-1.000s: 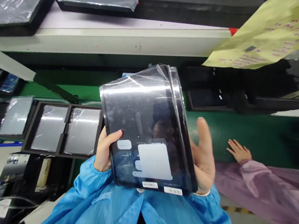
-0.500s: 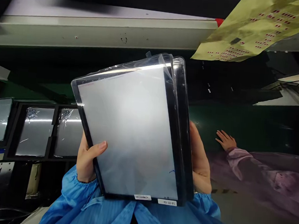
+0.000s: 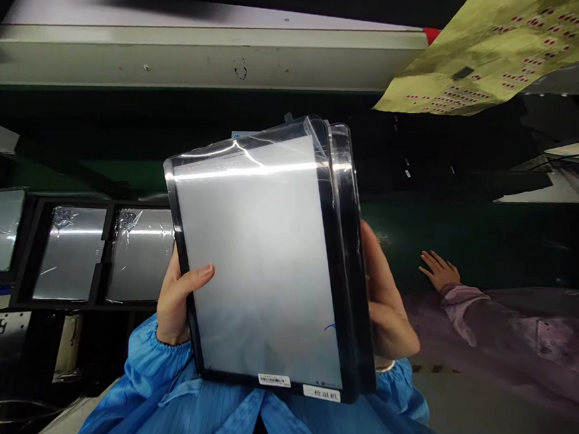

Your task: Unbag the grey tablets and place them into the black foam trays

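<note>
Two tablets lie one over the other between my hands, in front of my blue sleeves. The upper tablet (image 3: 260, 261) has a pale screen under clear film and carries two white labels along its near edge. Behind it, the lower tablet (image 3: 354, 249) sticks out on the right, mostly hidden. My left hand (image 3: 180, 295) grips the left edge, thumb on the screen and fingers out of sight beneath. On the right side, my right hand (image 3: 386, 298) clasps the edges of the stack, its fingertips partly hidden behind.
At left, a black tray (image 3: 95, 295) holds film-covered tablets. A pale ledge (image 3: 205, 70) runs across the far side, with a yellow sheet (image 3: 461, 70) hanging over it. Another person's hand (image 3: 438, 272) rests on the dark green surface (image 3: 398, 232) at right.
The tablets have tilted slightly, their far left corner shifting right and their top edge coming nearer. My left hand has moved a little right with them. The other person's hand stays put.
</note>
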Tool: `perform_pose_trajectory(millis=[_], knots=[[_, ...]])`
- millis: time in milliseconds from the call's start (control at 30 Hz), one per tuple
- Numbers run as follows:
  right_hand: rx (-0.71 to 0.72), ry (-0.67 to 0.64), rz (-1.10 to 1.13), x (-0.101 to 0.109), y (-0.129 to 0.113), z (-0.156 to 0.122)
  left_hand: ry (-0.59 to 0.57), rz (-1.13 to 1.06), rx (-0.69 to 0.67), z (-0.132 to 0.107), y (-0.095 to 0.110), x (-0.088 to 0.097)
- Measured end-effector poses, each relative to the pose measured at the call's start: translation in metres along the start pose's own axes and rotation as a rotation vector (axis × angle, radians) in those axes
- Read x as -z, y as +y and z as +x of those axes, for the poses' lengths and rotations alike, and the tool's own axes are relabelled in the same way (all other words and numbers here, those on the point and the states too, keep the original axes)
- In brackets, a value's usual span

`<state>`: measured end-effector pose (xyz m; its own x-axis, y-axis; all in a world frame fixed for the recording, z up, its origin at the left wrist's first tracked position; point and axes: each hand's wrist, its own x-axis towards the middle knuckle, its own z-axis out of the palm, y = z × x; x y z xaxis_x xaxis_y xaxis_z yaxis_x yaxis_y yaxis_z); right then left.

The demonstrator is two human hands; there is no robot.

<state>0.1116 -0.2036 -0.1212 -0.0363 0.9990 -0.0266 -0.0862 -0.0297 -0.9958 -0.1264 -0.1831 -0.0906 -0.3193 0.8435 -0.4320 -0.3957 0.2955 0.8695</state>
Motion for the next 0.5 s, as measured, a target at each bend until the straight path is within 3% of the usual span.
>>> perform_pose_trajectory(millis=[133, 267, 367, 500], knots=[[0.046, -0.092, -0.017, -0.003, -0.016, 0.027, -0.012, -0.035, -0.009, 0.017, -0.017, 0.008], [0.192, -0.133, -0.226, -0.006, -0.030, 0.040, -0.027, -0.052, 0.012, 0.024, -0.032, 0.011], [0.287, -0.115, -0.320, -0.010, -0.030, 0.044, -0.026, -0.067, 0.026, 0.024, -0.037, 0.014], [0.312, -0.118, -0.340, -0.014, -0.026, 0.046, -0.031, -0.079, 0.006, 0.026, -0.043, 0.021]])
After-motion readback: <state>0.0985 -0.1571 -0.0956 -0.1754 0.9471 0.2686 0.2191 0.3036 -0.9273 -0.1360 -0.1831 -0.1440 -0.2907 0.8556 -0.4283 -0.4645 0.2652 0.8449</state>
